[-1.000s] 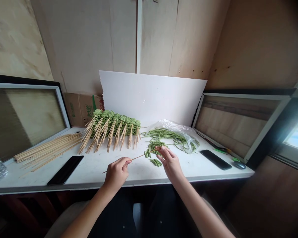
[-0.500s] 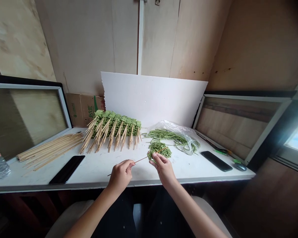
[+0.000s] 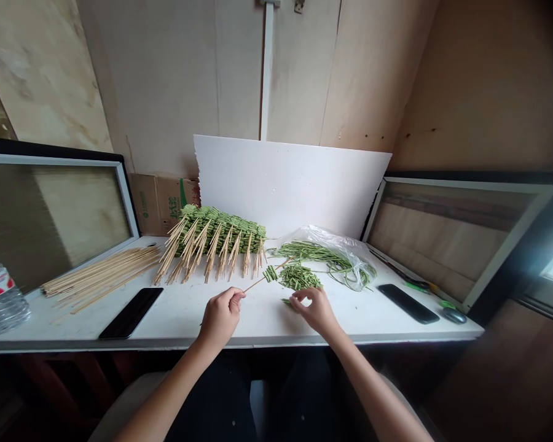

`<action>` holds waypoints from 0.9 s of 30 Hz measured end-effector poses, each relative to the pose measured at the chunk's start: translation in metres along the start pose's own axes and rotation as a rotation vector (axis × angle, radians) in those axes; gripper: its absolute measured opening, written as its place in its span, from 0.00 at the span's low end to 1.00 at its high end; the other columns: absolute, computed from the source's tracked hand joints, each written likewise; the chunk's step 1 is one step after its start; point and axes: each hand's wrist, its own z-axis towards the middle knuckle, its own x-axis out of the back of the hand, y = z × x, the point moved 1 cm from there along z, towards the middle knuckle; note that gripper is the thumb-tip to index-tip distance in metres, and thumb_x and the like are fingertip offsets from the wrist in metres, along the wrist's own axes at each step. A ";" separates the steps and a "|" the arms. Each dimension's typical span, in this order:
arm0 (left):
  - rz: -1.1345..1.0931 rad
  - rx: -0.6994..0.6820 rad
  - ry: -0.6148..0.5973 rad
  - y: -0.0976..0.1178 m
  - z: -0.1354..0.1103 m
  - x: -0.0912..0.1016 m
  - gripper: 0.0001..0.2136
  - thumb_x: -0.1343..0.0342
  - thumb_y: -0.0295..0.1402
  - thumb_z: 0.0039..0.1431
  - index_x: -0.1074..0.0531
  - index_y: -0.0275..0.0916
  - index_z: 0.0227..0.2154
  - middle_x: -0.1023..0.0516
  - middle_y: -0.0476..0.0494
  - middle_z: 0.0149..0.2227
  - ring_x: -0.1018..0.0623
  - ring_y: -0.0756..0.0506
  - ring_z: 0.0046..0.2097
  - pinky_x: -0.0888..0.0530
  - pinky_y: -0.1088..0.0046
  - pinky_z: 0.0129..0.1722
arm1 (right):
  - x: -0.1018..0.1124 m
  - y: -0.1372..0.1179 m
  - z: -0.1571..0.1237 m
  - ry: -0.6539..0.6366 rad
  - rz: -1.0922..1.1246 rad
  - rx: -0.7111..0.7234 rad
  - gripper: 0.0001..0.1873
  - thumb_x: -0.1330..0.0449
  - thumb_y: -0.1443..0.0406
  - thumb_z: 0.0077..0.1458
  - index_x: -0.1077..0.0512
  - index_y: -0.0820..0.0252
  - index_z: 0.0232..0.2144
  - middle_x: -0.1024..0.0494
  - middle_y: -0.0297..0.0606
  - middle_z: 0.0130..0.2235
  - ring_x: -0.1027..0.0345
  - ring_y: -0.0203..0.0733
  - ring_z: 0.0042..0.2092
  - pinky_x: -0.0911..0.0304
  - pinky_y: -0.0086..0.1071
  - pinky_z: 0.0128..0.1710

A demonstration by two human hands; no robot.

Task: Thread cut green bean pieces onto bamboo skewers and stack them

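My left hand (image 3: pixel 221 313) is closed on a thin wooden skewer (image 3: pixel 255 284) that slants up to the right. Several short green bean pieces (image 3: pixel 270 274) are threaded crosswise near its far end. My right hand (image 3: pixel 316 309) is closed in a pinch, with a cut piece of green bean (image 3: pixel 287 302) at its fingertips, apart from the skewer. Just beyond it lies a heap of cut green beans (image 3: pixel 300 277) on the white table (image 3: pixel 258 322).
Filled bean skewers (image 3: pixel 225 224) are stacked at the back left, beside loose bare skewers (image 3: pixel 104 276). Long beans (image 3: pixel 325 253) lie in a clear plastic bag (image 3: pixel 350 248). Two phones (image 3: pixel 131 313), a mouse (image 3: pixel 454 315) and a water bottle (image 3: pixel 2 301) are also on the table.
My right hand has let go of the bean pieces on the skewer and moved down and right to a loose piece. The left hand still holds the skewer.
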 end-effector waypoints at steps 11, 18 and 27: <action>0.022 0.008 -0.049 0.000 0.000 -0.002 0.13 0.52 0.35 0.70 0.22 0.40 0.35 0.21 0.48 0.26 0.23 0.47 0.29 0.32 0.73 0.33 | -0.021 0.003 -0.014 -0.033 -0.459 -0.017 0.06 0.37 0.65 0.58 0.18 0.53 0.32 0.18 0.43 0.37 0.32 0.56 0.48 0.43 0.37 0.39; 0.024 -0.024 -0.047 0.001 0.000 0.001 0.14 0.52 0.35 0.70 0.23 0.40 0.35 0.24 0.50 0.24 0.25 0.48 0.27 0.32 0.74 0.32 | 0.005 0.004 0.003 0.048 0.131 -0.112 0.12 0.36 0.55 0.57 0.18 0.56 0.36 0.16 0.44 0.40 0.26 0.55 0.46 0.34 0.42 0.45; -0.022 -0.096 -0.065 0.004 -0.001 0.001 0.14 0.52 0.37 0.71 0.23 0.40 0.34 0.26 0.50 0.22 0.25 0.48 0.25 0.31 0.76 0.29 | 0.030 0.005 0.014 -0.069 1.150 -0.362 0.20 0.30 0.48 0.51 0.21 0.51 0.41 0.17 0.39 0.47 0.25 0.50 0.50 0.29 0.38 0.44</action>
